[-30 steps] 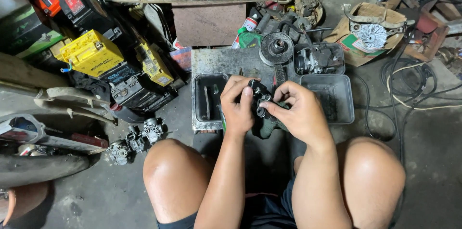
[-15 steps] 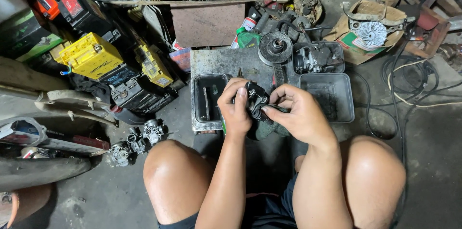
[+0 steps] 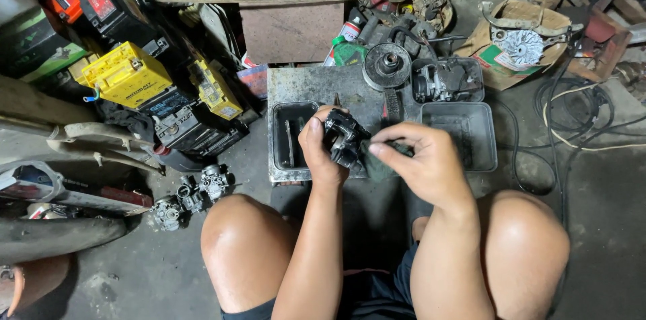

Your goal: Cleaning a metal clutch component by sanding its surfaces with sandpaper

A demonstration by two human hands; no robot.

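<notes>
View from above of a person sitting low on a workshop floor, bare knees at the near edge. Left hand (image 3: 323, 148) holds a small dark engine part (image 3: 344, 138), prob. a carburettor, w/ fingers closed round its left side. Right hand (image 3: 424, 162) has its grip pinched on a dark rag (image 3: 380, 162) pressed against the part's right side. Both hands are held over the near edge of a worn metal tray (image 3: 316, 88) lying on the floor. Left in the tray sits a black rectangular tub (image 3: 291, 133); on the right, a grey tub (image 3: 464, 133), and just beyond it a smaller tub holding another engine part (image 3: 444, 80). A round pulley (image 3: 387, 64) rests at the tray's far edge. Far left: yellow batteries (image 3: 128, 78) and black ones, stacked. On the floor near the left knee lie two small carburettor-like parts (image 3: 192, 192). Cables coil at right.
</notes>
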